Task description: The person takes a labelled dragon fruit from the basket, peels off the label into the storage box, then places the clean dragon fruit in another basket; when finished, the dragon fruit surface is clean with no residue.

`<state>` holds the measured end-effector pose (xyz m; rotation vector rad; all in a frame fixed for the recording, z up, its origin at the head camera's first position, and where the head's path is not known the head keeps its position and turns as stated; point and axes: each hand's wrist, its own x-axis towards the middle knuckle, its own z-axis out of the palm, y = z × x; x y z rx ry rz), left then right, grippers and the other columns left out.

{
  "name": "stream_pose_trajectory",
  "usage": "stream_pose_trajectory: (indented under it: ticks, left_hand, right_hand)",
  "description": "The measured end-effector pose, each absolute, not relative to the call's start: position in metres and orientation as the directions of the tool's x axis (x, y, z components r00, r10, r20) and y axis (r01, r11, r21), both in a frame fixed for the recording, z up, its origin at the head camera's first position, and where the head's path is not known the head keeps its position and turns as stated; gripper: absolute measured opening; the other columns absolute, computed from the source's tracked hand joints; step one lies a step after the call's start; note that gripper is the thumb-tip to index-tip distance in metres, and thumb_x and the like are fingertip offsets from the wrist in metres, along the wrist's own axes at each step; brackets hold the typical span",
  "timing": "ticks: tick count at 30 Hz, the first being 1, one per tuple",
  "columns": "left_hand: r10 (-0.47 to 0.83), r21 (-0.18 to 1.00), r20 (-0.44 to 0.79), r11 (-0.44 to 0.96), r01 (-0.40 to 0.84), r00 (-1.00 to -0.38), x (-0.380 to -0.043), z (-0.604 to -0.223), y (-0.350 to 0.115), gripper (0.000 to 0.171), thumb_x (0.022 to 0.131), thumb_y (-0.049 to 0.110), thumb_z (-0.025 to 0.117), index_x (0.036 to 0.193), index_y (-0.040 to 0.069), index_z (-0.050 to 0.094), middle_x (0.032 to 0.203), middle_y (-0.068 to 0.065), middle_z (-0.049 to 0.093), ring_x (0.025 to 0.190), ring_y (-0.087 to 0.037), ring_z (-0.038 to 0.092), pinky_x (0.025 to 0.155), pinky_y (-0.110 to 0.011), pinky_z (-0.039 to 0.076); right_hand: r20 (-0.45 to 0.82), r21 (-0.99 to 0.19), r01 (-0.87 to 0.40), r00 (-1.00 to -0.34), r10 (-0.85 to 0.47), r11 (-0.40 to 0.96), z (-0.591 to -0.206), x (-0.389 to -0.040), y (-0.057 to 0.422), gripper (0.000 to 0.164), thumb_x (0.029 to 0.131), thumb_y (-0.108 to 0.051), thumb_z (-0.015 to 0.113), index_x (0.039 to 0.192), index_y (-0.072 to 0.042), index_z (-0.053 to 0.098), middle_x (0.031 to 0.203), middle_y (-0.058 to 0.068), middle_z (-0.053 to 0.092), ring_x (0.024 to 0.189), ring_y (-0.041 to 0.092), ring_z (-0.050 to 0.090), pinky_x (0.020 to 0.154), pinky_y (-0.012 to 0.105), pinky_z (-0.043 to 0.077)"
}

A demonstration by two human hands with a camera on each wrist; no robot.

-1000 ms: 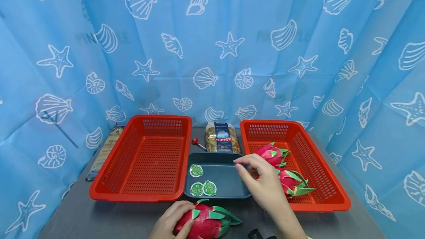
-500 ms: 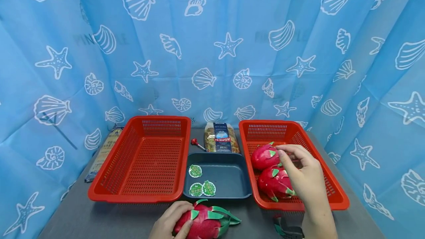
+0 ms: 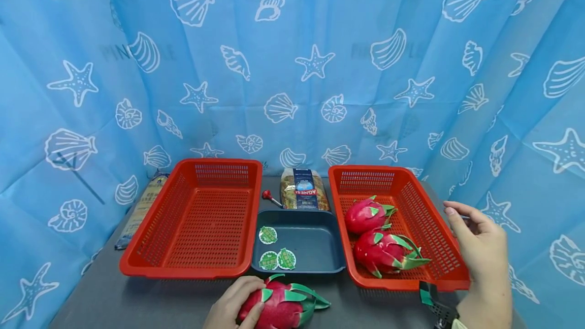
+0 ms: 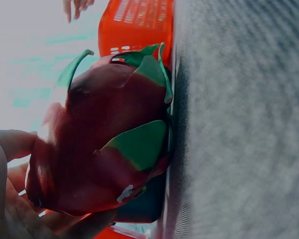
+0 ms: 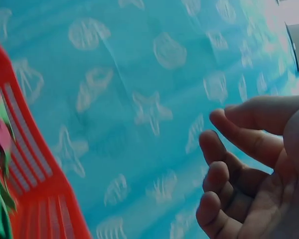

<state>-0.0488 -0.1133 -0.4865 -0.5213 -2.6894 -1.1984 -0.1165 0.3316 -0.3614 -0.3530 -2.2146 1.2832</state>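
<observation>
My left hand [image 3: 235, 302] grips a pink dragon fruit [image 3: 279, 308] with green leaf tips at the table's front. In the left wrist view, its fingers curl round the blunt end of that dragon fruit [image 4: 99, 134]. A small pale patch [image 4: 124, 193] shows on the skin. My right hand [image 3: 482, 242] hovers by the right rim of the right red basket [image 3: 439, 222], fingers loosely bent around nothing. The right wrist view shows the same hand [image 5: 254, 174] with nothing between thumb and fingers. Two more dragon fruits [image 3: 365, 216] lie in the right basket.
Between the baskets stands a dark tray [image 3: 315, 242] bearing three round green stickers [image 3: 268, 235]. Another red basket [image 3: 205, 227] stands left. Behind the tray lie a pasta bag [image 3: 303, 189] and a red lollipop [image 3: 271, 198]. A long packet [image 3: 141, 212] lies far left, before a blue curtain [image 3: 292, 65].
My right hand has moved rightward from above the dark tray, across the right basket, to beyond its right rim. The left hand keeps its grip on the dragon fruit.
</observation>
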Motion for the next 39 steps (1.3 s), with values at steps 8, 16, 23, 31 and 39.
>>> stream_pose_trajectory:
  ticks: [8, 16, 23, 31, 39]
  left_hand:
    - [0.249, 0.704, 0.253, 0.616, 0.354, -0.935, -0.049, -0.486, -0.112, 0.025, 0.096, 0.034, 0.074, 0.117, 0.024, 0.069, 0.117, 0.011, 0.062, 0.101, -0.008, 0.06, 0.08, -0.029, 0.058]
    - [0.231, 0.669, 0.371, 0.605, 0.432, -0.899, -0.047, -0.49, -0.112, 0.024, 0.093, 0.025, 0.077, 0.115, 0.022, 0.069, 0.115, 0.013, 0.064, 0.099, -0.006, 0.062, 0.08, -0.03, 0.058]
    - [0.201, 0.72, 0.371, 0.555, 0.418, -0.907, -0.044, -0.48, -0.111, 0.023, 0.093, 0.022, 0.077, 0.115, 0.022, 0.07, 0.114, 0.015, 0.063, 0.1, -0.007, 0.062, 0.081, -0.029, 0.058]
    - [0.178, 0.777, 0.461, 0.392, 0.493, -0.869, -0.045, -0.429, -0.112, 0.033, 0.091, 0.01, 0.078, 0.119, 0.024, 0.067, 0.121, 0.011, 0.063, 0.107, -0.012, 0.062, 0.078, -0.029, 0.06]
    - [0.207, 0.679, 0.632, 0.315, 0.663, -0.746, -0.074, -0.35, -0.107, 0.04, 0.092, 0.002, 0.074, 0.127, 0.018, 0.064, 0.131, 0.003, 0.061, 0.115, -0.017, 0.06, 0.078, -0.032, 0.06]
  right_hand:
    - [0.199, -0.847, 0.059, -0.886, 0.419, 0.528, -0.383, -0.107, 0.387, 0.03, 0.102, -0.034, 0.064, 0.128, -0.02, 0.071, 0.093, -0.033, 0.058, 0.08, 0.004, 0.053, 0.06, 0.017, 0.046]
    - [-0.041, -0.759, 0.212, -0.959, 0.279, 0.616, -0.406, -0.108, 0.432, 0.065, 0.103, -0.05, 0.057, 0.15, -0.006, 0.051, 0.107, -0.023, 0.055, 0.081, -0.013, 0.052, 0.067, 0.025, 0.053]
    - [-0.247, -0.912, 0.25, -0.968, 0.051, 0.324, -0.431, -0.107, 0.454, 0.038, 0.108, -0.029, 0.056, 0.14, -0.047, 0.054, 0.111, -0.03, 0.056, 0.096, -0.007, 0.061, 0.08, 0.026, 0.055]
    - [-0.222, -0.965, 0.212, -0.973, -0.054, 0.153, -0.454, -0.104, 0.458, 0.046, 0.109, -0.015, 0.051, 0.147, -0.039, 0.054, 0.117, -0.036, 0.056, 0.103, -0.008, 0.06, 0.08, 0.024, 0.054]
    - [-0.149, -0.982, 0.14, -0.987, -0.061, 0.128, -0.456, -0.11, 0.458, 0.045, 0.109, -0.011, 0.05, 0.135, -0.045, 0.063, 0.115, -0.029, 0.062, 0.1, 0.002, 0.066, 0.078, 0.028, 0.057]
